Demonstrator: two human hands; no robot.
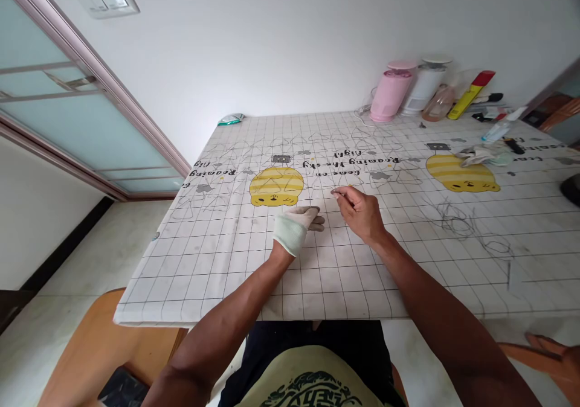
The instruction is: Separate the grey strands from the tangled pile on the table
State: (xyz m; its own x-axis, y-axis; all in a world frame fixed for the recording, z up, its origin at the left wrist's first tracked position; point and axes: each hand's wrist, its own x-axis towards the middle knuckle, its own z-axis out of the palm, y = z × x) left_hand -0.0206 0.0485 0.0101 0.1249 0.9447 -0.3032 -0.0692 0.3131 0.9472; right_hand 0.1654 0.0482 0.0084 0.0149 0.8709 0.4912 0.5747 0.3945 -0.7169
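olive shirt (294, 368) at the near edge, its dark print cut off below; orange-brown wooden chair (90, 340) at left, smooth, rounded, cropped by the frame, a flat black item (122, 387) on it, also cropped; worktop (217, 286) dressed in pale cloth, black grid, slight creases.

left hand (299, 223) in a pale knit glove, mint cuff, darker fingertips; fingers close together, partly curled; whether it holds anything, cannot tell; right hand (361, 209) bare, thumb and forefinger pinching a small dark piece (334, 192) over the worktop's middle, just beside the left hand; too small to identify, mostly hidden by the fingertips.

to the right, a loose tangle of thin wire-like strands (455, 220), springy loops, blurred ends; black rounded object (571, 188) cut by the right edge; beyond, faint angular outlines among printed bears and lettering, hard to part from the print; crumpled fabric (487, 153), soft, greyish; far side, pink cylinder (393, 93), white cylinder (423, 87), amber-tinted clear bottle (438, 103); plain white wall (281, 44) behind.
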